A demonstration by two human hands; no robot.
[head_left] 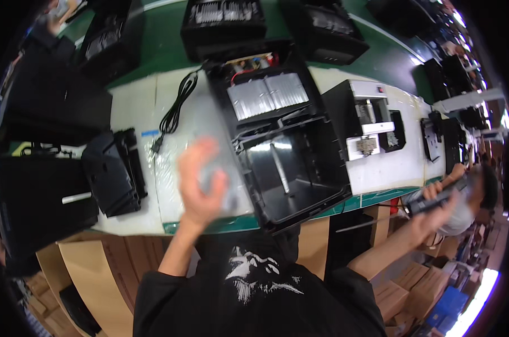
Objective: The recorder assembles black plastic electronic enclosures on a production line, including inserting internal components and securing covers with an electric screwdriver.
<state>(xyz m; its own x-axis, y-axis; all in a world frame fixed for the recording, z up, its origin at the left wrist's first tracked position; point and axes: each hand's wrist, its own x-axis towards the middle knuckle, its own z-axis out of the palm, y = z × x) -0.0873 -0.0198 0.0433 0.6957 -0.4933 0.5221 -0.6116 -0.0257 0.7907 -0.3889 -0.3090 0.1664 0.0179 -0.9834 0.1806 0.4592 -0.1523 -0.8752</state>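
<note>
My left hand (200,188) is above the table, left of a large open black case (299,168). Motion blurs it, but its thumb stands apart from the fingers and I make out nothing held. A greyish smear beside it cannot be told. Out at the right, beyond the table's front edge, my right hand (428,220) is closed around a dark power screwdriver (439,202). Its long thin shaft (362,226) points left. Silver ribbed blocks (268,95) and wiring fill the case's far part; a pale rod (279,168) shows in its near, hollow part.
A coiled black power cord (178,104) lies left of the case. Black panels (114,174) stack farther left; a silver-and-black unit (369,121) stands right. Similar black cases (223,25) line the green surface behind. A co-worker (473,196) is close at the right. Cardboard boxes (100,275) stand below.
</note>
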